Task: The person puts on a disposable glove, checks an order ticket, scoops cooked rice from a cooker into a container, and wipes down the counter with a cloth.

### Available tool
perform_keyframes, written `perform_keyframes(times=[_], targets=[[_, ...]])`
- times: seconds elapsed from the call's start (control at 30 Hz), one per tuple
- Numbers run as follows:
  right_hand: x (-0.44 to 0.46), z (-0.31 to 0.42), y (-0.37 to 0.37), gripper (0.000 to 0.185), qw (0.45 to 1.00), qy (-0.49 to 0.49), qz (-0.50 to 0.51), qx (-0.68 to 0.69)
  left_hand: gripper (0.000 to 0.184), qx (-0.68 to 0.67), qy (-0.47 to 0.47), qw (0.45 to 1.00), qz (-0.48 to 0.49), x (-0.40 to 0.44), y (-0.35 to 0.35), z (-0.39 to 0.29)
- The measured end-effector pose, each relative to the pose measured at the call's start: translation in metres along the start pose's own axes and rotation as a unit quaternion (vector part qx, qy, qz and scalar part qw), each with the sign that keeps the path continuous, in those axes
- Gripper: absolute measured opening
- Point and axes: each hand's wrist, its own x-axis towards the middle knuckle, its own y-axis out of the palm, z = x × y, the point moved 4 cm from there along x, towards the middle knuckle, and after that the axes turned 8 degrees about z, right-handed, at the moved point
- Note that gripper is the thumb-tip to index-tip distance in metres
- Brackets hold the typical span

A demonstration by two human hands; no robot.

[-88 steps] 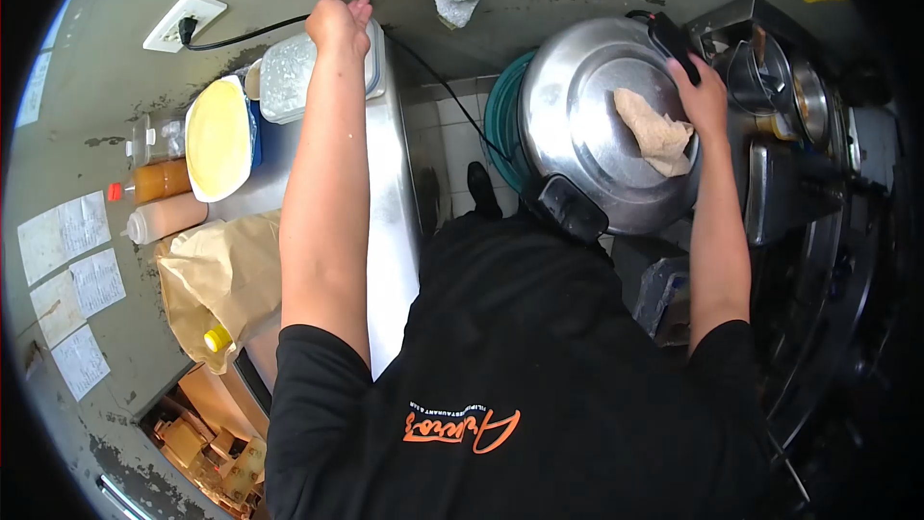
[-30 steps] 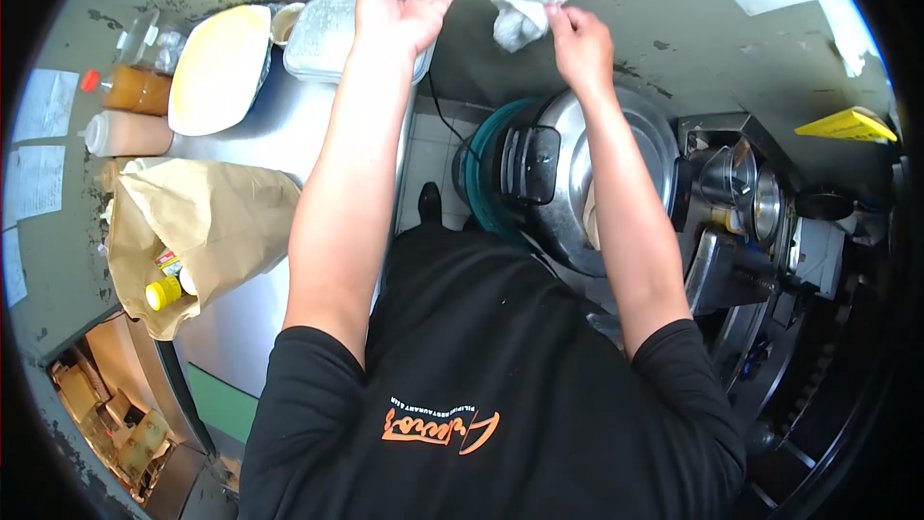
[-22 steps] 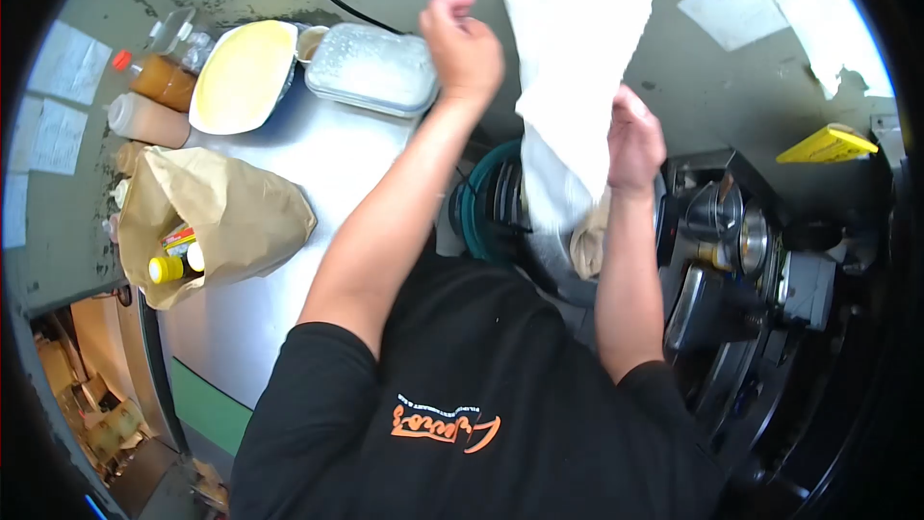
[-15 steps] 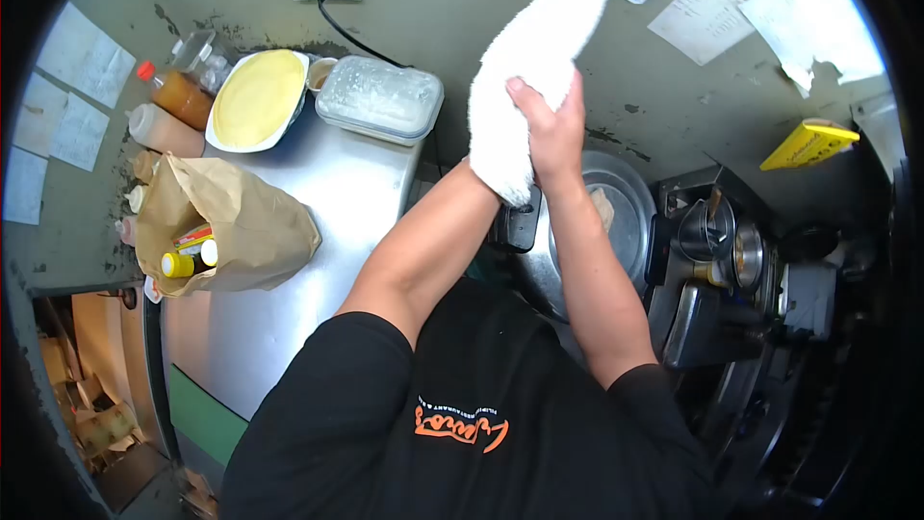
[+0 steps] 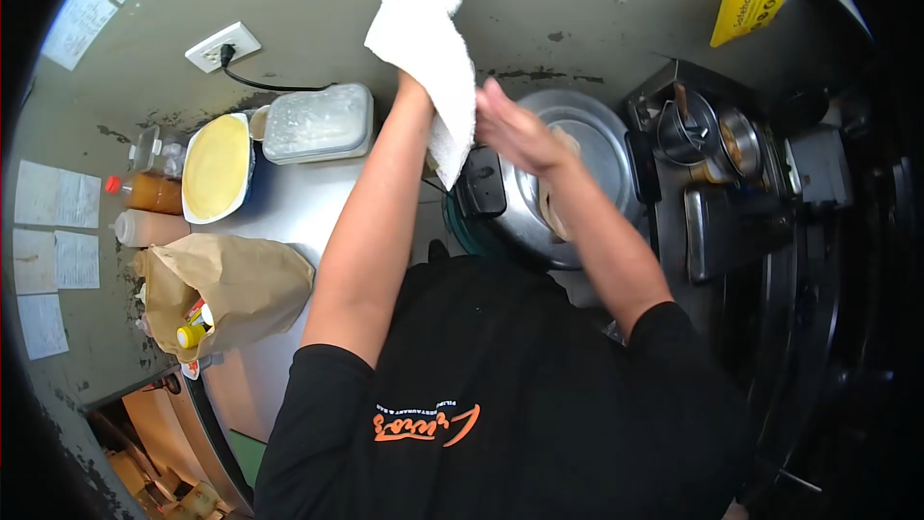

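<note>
A white towel [image 5: 423, 48] covers my left hand and part of the wrist, reaching up toward the wall. My left forearm [image 5: 371, 212] runs up into it. The left fingers are hidden inside the cloth. Just right of the towel's hanging edge is my right hand [image 5: 520, 130], slightly blurred, its fingers stretched out and holding nothing. Under the right forearm sits a large round metal pan [image 5: 602, 149] with dark side handles. A pale, limp piece of something [image 5: 551, 207] lies on it, partly hidden by the arm.
To the left, a steel counter [image 5: 279, 193] bears a lidded plastic container [image 5: 320, 123], a dish of flat yellow rounds [image 5: 217, 169], bottles [image 5: 152, 193] and a paper bag [image 5: 245, 279]. At right stand small metal pots [image 5: 688, 125]. An outlet [image 5: 223, 46] has a plugged-in cord.
My right hand has let go of the towel and moved down and right of it. The left hand and towel have shifted left in view. The whole view has turned to the right.
</note>
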Motion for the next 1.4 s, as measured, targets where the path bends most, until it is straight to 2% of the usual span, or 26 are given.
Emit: perform_keyframes(times=[0.07,0.1,0.13,0.2,0.23,0.27,0.3,0.33,0.37,0.4,0.47,0.53,0.67,0.73,0.8,0.87,0.93,1.0,1.07,1.1,1.13,1.2,1.27,1.3,1.33,1.4], targets=[[-0.056,0.022,-0.040,0.060,0.987,0.050,-0.003,-0.151,0.040,0.104,0.077,0.991,-0.022,-0.024,-0.001,0.009],[-0.075,0.025,-0.057,0.059,0.945,0.048,-0.143,-0.291,0.041,0.168,0.121,0.978,-0.040,-0.041,-0.001,0.015],[-0.098,0.021,-0.066,0.059,0.865,0.041,-0.273,-0.418,0.042,0.234,0.161,0.957,-0.058,-0.067,-0.003,0.019],[-0.131,-0.033,-0.070,0.061,0.639,0.124,-0.284,-0.704,0.048,0.266,0.035,0.963,-0.025,-0.114,0.002,0.030],[-0.145,-0.068,-0.072,0.062,0.657,0.077,-0.228,-0.714,0.048,0.244,-0.020,0.969,-0.044,-0.143,0.004,0.033],[-0.148,-0.093,-0.073,0.059,0.632,0.033,-0.233,-0.738,0.048,0.227,-0.076,0.968,-0.079,-0.167,0.010,0.038],[-0.156,-0.098,-0.070,0.054,0.672,0.008,-0.231,-0.703,0.049,0.200,-0.126,0.965,-0.116,-0.191,0.010,0.041],[-0.163,-0.092,-0.069,0.046,0.722,0.014,-0.208,-0.660,0.042,0.170,-0.131,0.975,-0.050,-0.210,0.009,0.013],[-0.170,-0.080,-0.074,0.042,0.796,0.050,-0.231,-0.557,0.034,0.171,-0.043,0.983,-0.057,-0.237,0.023,0.027],[-0.176,-0.052,-0.063,0.039,0.816,0.048,-0.276,-0.505,0.034,0.125,-0.183,0.973,0.070,-0.252,0.024,0.011],[-0.183,-0.005,-0.066,0.043,0.787,-0.035,-0.306,-0.535,0.031,0.087,-0.242,0.964,0.072,-0.286,0.024,-0.002],[-0.176,0.020,-0.070,0.047,0.735,-0.084,-0.218,-0.637,0.030,0.042,-0.293,0.955,0.001,-0.327,0.020,0.005],[-0.153,-0.026,-0.095,0.055,0.672,0.067,-0.113,-0.729,0.030,0.093,-0.390,0.905,-0.142,-0.430,0.013,0.012],[-0.145,-0.035,-0.090,0.053,0.689,-0.065,-0.095,-0.715,0.033,0.136,-0.463,0.871,-0.091,-0.492,0.016,-0.003],[-0.137,-0.040,-0.057,0.045,0.779,-0.089,-0.065,-0.617,0.032,0.182,-0.482,0.857,-0.020,-0.562,0.020,-0.033],[-0.124,-0.067,-0.036,0.041,0.915,-0.027,-0.001,-0.403,0.028,0.202,-0.550,0.810,0.022,-0.620,0.009,-0.073],[-0.123,-0.075,0.025,0.033,0.899,-0.018,0.099,-0.426,0.028,0.274,-0.572,0.773,-0.036,-0.675,-0.013,-0.088],[-0.127,-0.095,0.065,0.033,0.879,-0.011,0.187,-0.439,0.030,0.269,-0.666,0.680,-0.149,-0.711,-0.060,-0.106],[-0.131,-0.121,0.087,0.035,0.857,-0.023,0.263,-0.443,0.032,0.367,-0.566,0.545,-0.498,-0.771,-0.107,-0.106],[-0.130,-0.129,0.104,0.034,0.841,0.015,0.303,-0.448,0.035,0.364,-0.527,0.476,-0.603,-0.800,-0.128,-0.104],[-0.134,-0.144,0.117,0.034,0.870,0.093,0.304,-0.378,0.038,0.355,-0.471,0.401,-0.701,-0.831,-0.152,-0.099],[-0.130,-0.179,0.142,0.037,0.843,0.131,0.362,-0.376,0.049,0.280,-0.496,0.352,-0.743,-0.895,-0.195,-0.081],[-0.121,-0.236,0.162,0.042,0.812,0.180,0.402,-0.383,0.063,0.339,-0.498,0.313,-0.734,-0.921,-0.215,-0.104],[-0.126,-0.226,0.208,0.045,0.781,0.214,0.420,-0.409,0.068,0.208,-0.537,0.350,-0.739,-0.932,-0.233,-0.122],[-0.121,-0.259,0.224,0.048,0.778,0.142,0.462,-0.401,0.071,0.198,-0.567,0.318,-0.734,-0.932,-0.237,-0.138],[-0.137,-0.248,0.313,0.056,0.736,0.176,0.486,-0.437,0.080,0.193,-0.571,0.308,-0.736,-0.953,-0.249,-0.142]])
